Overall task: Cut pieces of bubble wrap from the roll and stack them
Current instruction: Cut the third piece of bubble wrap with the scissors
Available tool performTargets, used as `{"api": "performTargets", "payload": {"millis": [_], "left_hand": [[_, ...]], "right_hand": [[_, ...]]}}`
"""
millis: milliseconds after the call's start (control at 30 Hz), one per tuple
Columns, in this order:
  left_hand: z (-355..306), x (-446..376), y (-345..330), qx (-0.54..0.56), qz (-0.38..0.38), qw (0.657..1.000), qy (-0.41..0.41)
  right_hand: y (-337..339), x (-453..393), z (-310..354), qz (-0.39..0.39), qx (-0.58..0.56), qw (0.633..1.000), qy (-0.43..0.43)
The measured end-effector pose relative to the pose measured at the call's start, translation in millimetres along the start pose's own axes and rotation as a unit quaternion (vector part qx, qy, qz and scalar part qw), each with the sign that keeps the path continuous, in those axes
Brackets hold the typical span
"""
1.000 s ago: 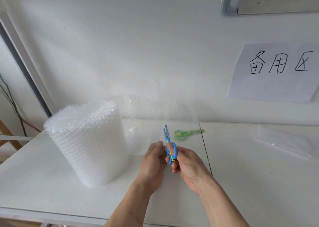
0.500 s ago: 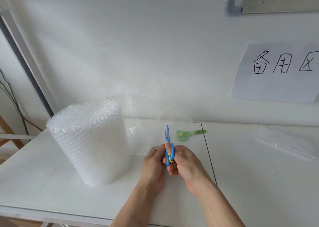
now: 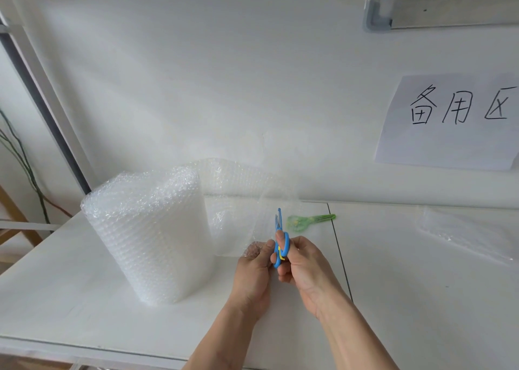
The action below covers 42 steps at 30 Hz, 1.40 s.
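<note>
Head view, looking down: nearest to me, both forearms come up from the bottom edge, and my two hands meet close together over the white surface [image 3: 84,299]. My right hand [image 3: 304,265] is wrapped around the handles of the blue scissors [image 3: 280,241], fingers curled through and over the loops, a bit of yellow showing at the grip. The blades point up and away from me, very nearly closed. My left hand [image 3: 254,271] sits right beside it, fingertips pinching the near edge of the loose sheet of bubble wrap [image 3: 238,220]; I can see them blurred through the plastic. The scissors stand at that same edge, just right of my left fingertips.

A little farther out, on the left, the roll of bubble wrap [image 3: 148,237] stands upright on the surface. The loose sheet runs from behind it, rightward and down to my hands.

Beyond the blue blades, a pair of green scissors [image 3: 306,221] lies flat on the surface, tips pointing right, just by the dark seam [image 3: 341,254] where two tabletops join. Over on the right tabletop, well apart, lies a flat pile of cut bubble wrap [image 3: 466,234].

Farthest back, the white wall carries a paper sign [image 3: 449,122] with handwritten black characters.
</note>
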<state>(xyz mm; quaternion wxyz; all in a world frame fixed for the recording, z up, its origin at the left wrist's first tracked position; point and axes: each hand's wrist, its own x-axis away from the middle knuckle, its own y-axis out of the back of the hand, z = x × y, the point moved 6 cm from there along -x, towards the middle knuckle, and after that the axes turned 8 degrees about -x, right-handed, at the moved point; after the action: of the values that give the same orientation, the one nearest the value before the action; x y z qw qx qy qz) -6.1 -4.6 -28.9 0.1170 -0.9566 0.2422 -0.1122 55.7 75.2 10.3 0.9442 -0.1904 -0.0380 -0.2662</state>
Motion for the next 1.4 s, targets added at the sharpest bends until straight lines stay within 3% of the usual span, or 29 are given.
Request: {"api": "performTargets", "payload": {"millis": [400,867,1000,1400], "left_hand": [[6.4,-7.0,4.1,0.017,-0.003,1.000,-0.017],[7.3,-4.2,3.9,0.016,-0.005,1.000,-0.015],[5.3,-2.7,-0.4,0.018,0.023,0.999,-0.031],[5.5,-5.1,1.5,0.031,0.013,0.999,-0.032]], "right_hand": [[2.9,-6.2,5.2,-0.010,-0.001,1.000,0.000],[1.4,-5.7,4.5,-0.008,-0.088,0.995,-0.055],[4.6,-8.4,4.9,-0.023,-0.077,0.996,-0.043],[-0.1,-14.0,15.6,-0.017,-0.109,0.993,-0.038]]}}
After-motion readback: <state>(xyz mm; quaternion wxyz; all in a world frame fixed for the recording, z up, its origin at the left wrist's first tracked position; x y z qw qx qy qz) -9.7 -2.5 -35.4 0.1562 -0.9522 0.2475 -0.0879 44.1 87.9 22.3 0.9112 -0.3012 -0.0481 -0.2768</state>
